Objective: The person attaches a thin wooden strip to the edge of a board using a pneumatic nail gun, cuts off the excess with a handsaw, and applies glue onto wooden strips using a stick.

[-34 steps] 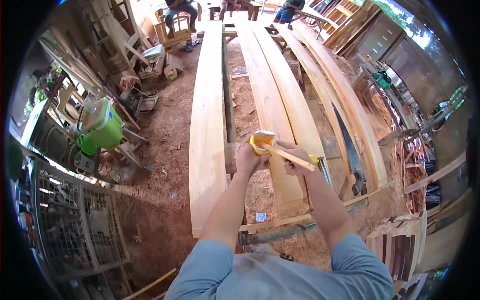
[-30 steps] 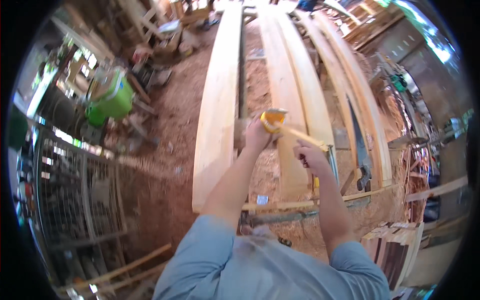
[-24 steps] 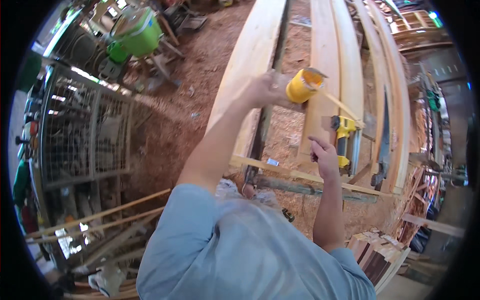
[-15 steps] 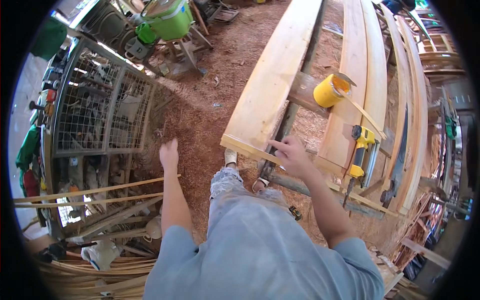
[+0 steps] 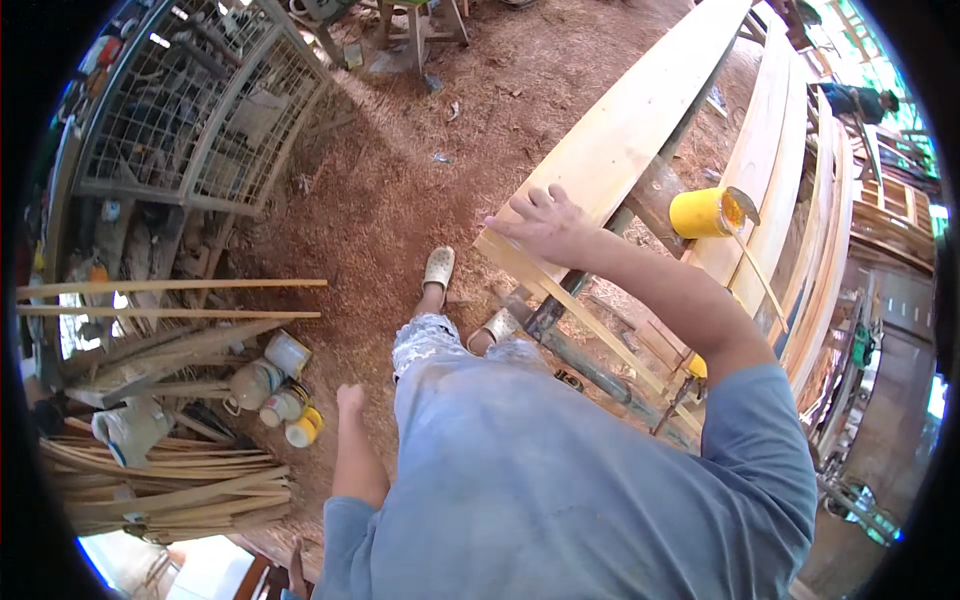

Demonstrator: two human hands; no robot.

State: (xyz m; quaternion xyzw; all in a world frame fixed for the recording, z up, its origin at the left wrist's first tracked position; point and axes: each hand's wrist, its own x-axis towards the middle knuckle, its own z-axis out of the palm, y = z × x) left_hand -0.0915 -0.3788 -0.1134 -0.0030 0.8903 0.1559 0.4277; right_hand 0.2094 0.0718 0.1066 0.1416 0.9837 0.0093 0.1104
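Observation:
My right hand (image 5: 545,225) lies over the near end of a long pale board (image 5: 630,125), at its left corner. Its fingers are spread and hold nothing. My left hand (image 5: 350,398) hangs low at my left, above the floor, with its fingers curled in. Anything inside that fist is hidden. To the right of the board, a yellow can (image 5: 700,213) stands on a crosspiece, and a thin wooden stick (image 5: 762,280) slants away from it. My right arm and sleeve cover most of the yellow power tool (image 5: 697,367).
Thin strips (image 5: 180,284) jut out at left, above yellow and white containers (image 5: 304,427) on the floor. Bundled strips (image 5: 200,490) lie at lower left. A wire-mesh cabinet (image 5: 190,110) stands at upper left. Another person (image 5: 860,102) is at far upper right. Wood shavings cover the floor (image 5: 400,180).
My view has swung leftward. My right hand has gone from pointing at the board's right corner to lying spread over its left corner. My left hand has dropped closer to my body.

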